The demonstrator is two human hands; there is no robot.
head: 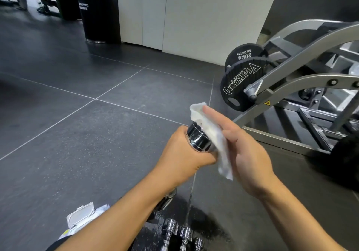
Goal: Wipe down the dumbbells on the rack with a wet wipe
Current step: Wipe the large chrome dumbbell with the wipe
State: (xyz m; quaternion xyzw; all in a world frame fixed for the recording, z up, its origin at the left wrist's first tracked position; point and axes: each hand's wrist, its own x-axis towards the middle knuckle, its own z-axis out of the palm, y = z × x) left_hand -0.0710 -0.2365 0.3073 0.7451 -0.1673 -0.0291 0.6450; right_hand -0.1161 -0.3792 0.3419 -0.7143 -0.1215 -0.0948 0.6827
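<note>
My left hand (183, 156) grips a small chrome dumbbell (199, 139) by its handle, with one shiny head sticking up above my fist. My right hand (244, 149) presses a white wet wipe (211, 132) against the right side of that head with straight fingers. The wipe hangs down below my palm. The dumbbell's handle and lower head are hidden inside and behind my left hand. More chrome dumbbells (182, 233) lie low in the view, between my forearms, on a dark rack.
An open pack of wet wipes (81, 216) lies on the dark tiled floor at lower left. A grey plate-loaded machine (303, 87) with black Olympia weight plates (240, 80) stands at right. A white counter (194, 17) and a black bin (97, 10) are farther back.
</note>
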